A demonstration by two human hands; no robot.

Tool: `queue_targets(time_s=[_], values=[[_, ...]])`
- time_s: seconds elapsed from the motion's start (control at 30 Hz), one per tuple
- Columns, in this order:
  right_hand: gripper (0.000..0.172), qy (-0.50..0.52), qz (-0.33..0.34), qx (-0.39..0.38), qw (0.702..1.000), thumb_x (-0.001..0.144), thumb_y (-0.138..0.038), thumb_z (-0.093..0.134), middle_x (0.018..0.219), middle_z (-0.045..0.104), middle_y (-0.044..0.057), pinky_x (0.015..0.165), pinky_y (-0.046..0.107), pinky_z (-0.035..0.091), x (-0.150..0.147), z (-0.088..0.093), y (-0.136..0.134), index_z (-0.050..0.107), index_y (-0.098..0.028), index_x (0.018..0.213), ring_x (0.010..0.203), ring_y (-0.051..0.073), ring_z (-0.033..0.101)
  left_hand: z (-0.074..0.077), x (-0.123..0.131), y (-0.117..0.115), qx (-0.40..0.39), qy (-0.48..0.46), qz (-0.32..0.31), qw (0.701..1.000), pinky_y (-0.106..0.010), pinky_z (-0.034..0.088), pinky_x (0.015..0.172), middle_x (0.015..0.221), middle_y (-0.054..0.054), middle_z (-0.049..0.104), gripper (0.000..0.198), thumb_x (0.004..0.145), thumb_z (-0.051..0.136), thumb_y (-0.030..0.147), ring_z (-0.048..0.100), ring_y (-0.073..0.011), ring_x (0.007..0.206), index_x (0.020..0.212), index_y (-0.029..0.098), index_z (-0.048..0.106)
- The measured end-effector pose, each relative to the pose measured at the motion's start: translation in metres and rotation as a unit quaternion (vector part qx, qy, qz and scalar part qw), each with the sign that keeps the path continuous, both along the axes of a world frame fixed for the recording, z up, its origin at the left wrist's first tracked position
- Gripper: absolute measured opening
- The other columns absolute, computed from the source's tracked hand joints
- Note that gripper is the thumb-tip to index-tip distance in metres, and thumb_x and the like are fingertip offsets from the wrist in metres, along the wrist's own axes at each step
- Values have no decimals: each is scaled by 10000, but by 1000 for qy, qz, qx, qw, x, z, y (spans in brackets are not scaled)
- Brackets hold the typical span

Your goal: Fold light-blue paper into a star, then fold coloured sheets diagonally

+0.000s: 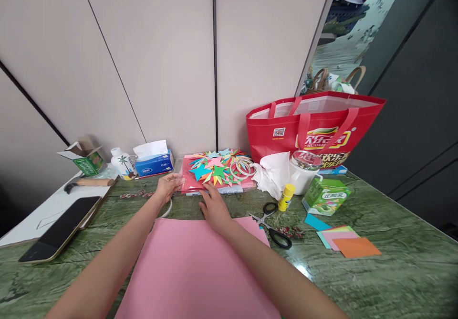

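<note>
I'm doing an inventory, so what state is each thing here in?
Pink paper: lying flat
Red pack: flat, paper shapes on top
Scissors: handles spread apart
Glue stick: standing, capped
White jar: lid on
Red bag: standing, top open
Tissue box: tissue sticking out
Left green box: flaps open
White bottle: standing, capped
Phone: screen dark
Coloured cards: overlapping, flat
Hammer: lying down

The large pink rectangular paper sheets [207, 266] look smooth and matt. Clear, crinkled plastic film gives the flat red packet [188, 168] a glossy face, while the multicoloured pointed folded-paper pieces [201, 172] look dull and crisp. The green veined stone-look countertop [393, 238] is polished, reflecting light. The black-handled scissors [263, 219] have bare metal blades and plastic-looking loops; the brown-handled claw hammer [95, 182] joins dark metal to smooth wood.
</note>
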State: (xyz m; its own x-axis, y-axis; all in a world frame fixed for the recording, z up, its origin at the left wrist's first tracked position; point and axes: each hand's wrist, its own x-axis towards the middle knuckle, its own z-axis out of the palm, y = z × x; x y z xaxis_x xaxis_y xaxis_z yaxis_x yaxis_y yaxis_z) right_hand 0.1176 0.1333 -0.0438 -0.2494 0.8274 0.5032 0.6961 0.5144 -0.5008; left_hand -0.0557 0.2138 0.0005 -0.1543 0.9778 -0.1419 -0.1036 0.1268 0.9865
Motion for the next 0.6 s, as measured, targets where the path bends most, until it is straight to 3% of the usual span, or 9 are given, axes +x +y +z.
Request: queue_targets(time_s=[0.2,0.27,0.4,0.6], values=[[346,-4,-4,10,1000,776,-60,506,1281,426,191,1021,468,326,0,0,0,536,-93,1119,1295,271,267,7,1,-2,-28,40,-26,998,-210,461,503,579,13,614,280,479,814,165,554,-87,478,661,96,614],[340,-6,-6,21,1000,777,-59,505,1280,429,185,1027,470,318,0,-1,0,541,-95,1113,1305,271,247,10,1,-2,-57,64,-37,996,-227,474,534,645,-2,619,208,623,752,214,566,-97,531,712,87,614],[350,-22,-2,30,999,777,-69,517,1304,413,186,1046,477,285,0,-2,0,537,-92,1126,1319,277,209,15,6,5,-113,98,-34,988,-350,505,707,1021,-66,587,250,850,525,279,592,-168,838,1049,130,550],[462,-37,9,38,999,756,-69,541,1370,346,181,1059,508,234,3,-2,0,472,-91,1213,1345,282,112,17,21,14,-144,100,11,984,-406,484,780,1131,-88,540,320,852,519,294,565,-204,943,1136,148,506]])
